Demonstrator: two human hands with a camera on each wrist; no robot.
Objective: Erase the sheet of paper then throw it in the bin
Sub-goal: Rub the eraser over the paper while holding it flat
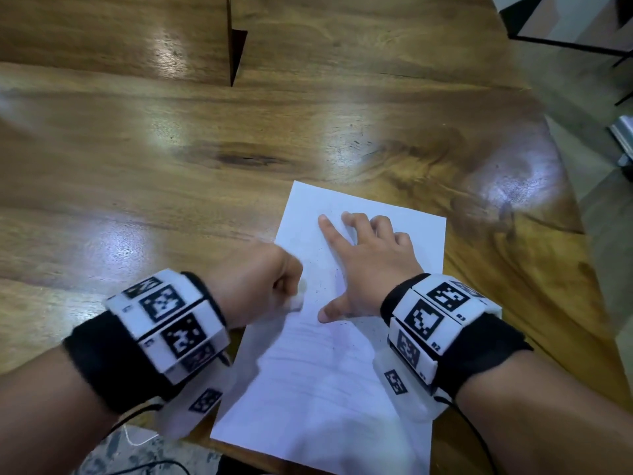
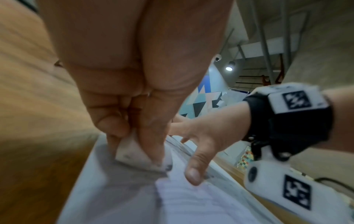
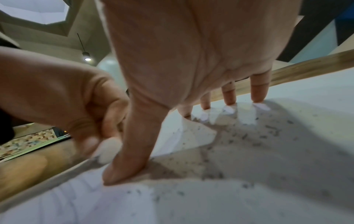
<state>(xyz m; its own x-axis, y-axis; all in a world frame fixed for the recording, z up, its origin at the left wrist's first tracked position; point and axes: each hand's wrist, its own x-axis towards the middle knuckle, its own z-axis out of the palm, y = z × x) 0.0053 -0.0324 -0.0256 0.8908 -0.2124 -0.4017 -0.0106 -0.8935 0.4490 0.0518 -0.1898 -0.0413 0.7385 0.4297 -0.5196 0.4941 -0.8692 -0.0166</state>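
A white sheet of paper (image 1: 329, 368) with faint pencil lines lies on the wooden table (image 1: 171, 166) near its front edge. My left hand (image 1: 263, 286) pinches a white eraser (image 2: 134, 153) and holds it against the sheet's left side. The eraser (image 1: 297, 298) shows just below the fist. My right hand (image 1: 366, 265) lies spread on the paper (image 3: 249, 174), fingers (image 3: 258, 91) straight and thumb tip pressed down. Dark eraser crumbs (image 3: 258, 136) are scattered over the sheet. No bin is in view.
The table's right edge (image 1: 589, 269) runs diagonally, with grey floor beyond it. A dark slot (image 1: 236, 46) cuts into the tabletop at the back. A cable (image 1: 137, 437) hangs below the front edge at the left.
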